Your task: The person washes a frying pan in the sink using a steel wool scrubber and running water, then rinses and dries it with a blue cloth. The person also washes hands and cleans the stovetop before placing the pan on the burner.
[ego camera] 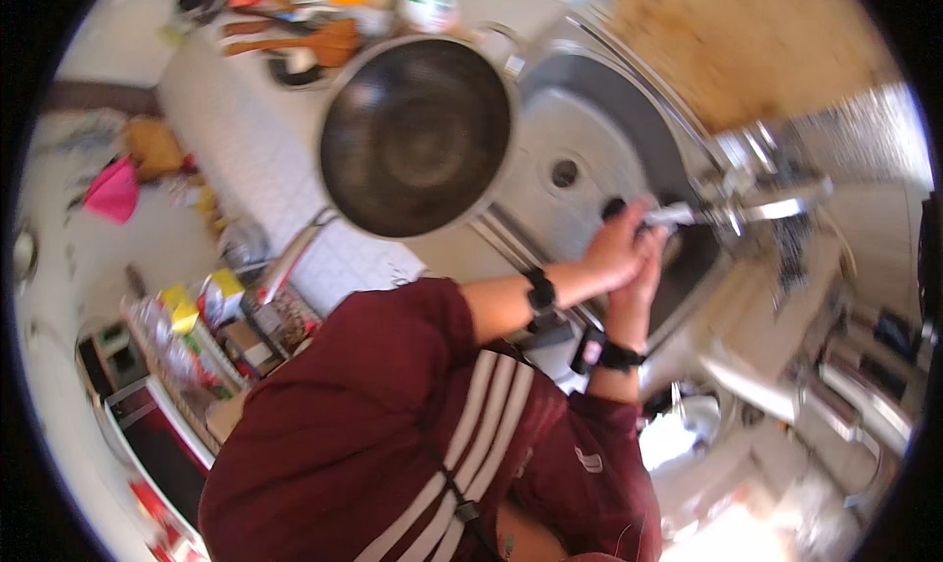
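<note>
My left hand and my right hand are pressed together over a metal sink. They are at the spout end of a metal faucet, and a pale, blurred streak lies between the spout and my fingers. Blur hides how the fingers are bent and whether anything is between them. Dark bands circle both wrists. In the sink's floor is a round drain, with a second dark round spot beside my fingers. A dark wok-like pan rests left of the sink, its handle pointing down and left.
A wooden board lies beyond the sink. Wooden utensils and bottles with orange and green tops stand behind the pan. A white patterned sheet covers part of the counter. Boxes and bags fill the lower left; a pink cloth-like thing is farther left.
</note>
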Demonstrator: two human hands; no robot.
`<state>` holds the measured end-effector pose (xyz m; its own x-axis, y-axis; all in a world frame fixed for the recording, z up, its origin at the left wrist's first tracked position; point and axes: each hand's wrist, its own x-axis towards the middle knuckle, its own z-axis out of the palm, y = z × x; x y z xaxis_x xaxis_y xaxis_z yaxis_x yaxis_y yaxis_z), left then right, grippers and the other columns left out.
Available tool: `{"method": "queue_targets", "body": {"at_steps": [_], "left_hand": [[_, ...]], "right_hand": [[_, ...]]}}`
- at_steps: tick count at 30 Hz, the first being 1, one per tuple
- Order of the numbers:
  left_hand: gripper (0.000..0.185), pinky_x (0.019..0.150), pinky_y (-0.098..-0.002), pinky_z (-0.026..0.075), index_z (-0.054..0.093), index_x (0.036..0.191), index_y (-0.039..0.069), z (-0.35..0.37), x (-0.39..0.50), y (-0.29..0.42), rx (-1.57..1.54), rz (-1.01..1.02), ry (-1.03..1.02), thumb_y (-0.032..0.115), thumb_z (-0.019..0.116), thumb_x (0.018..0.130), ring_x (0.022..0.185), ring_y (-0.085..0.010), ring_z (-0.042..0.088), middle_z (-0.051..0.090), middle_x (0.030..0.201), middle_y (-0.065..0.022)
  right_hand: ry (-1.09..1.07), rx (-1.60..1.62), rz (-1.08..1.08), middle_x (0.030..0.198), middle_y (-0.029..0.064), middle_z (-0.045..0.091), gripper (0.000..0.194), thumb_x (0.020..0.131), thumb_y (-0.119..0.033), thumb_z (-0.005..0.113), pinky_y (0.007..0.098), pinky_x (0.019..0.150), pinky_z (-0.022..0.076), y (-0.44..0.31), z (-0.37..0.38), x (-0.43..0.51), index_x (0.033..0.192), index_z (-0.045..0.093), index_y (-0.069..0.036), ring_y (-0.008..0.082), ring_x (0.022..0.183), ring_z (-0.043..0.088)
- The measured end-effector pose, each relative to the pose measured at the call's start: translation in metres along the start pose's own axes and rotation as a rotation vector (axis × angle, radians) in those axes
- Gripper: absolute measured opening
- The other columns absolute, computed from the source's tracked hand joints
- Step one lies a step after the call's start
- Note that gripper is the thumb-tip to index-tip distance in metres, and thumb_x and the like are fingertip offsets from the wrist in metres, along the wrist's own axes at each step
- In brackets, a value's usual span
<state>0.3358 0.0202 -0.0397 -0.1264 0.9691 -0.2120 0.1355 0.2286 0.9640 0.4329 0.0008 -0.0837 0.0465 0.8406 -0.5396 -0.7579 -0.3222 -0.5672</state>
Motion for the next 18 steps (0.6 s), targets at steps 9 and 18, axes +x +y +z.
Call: {"method": "queue_targets", "body": {"at_steps": [9,18], "left_hand": [[0.042,0.106,-0.0463,0.04,0.058,0.13,0.011,0.013,0.023,-0.03,0.191,-0.223,0.039,0.038,0.058,0.099,0.122,-0.0396,0.047,0.051,0.129,-0.0248],[0.064,0.091,-0.0328,0.051,0.033,0.157,0.01,0.013,0.015,-0.043,-0.125,-0.169,-0.089,0.03,0.057,0.101,0.104,-0.0235,0.065,0.067,0.119,-0.02]], "right_hand": [[0.108,-0.226,-0.214,0.123,0.0092,0.062,0.036,0.099,0.003,0.052,0.0378,0.094,0.054,0.009,0.031,-0.004,0.134,0.051,-0.008,0.0241,0.111,0.062],[0.145,-0.403,-0.218,0.114,0.0093,0.067,0.026,0.103,-0.005,0.052,0.0333,0.088,0.0544,0.001,0.03,-0.004,0.129,0.055,0.001,0.0193,0.1,0.065]]}}
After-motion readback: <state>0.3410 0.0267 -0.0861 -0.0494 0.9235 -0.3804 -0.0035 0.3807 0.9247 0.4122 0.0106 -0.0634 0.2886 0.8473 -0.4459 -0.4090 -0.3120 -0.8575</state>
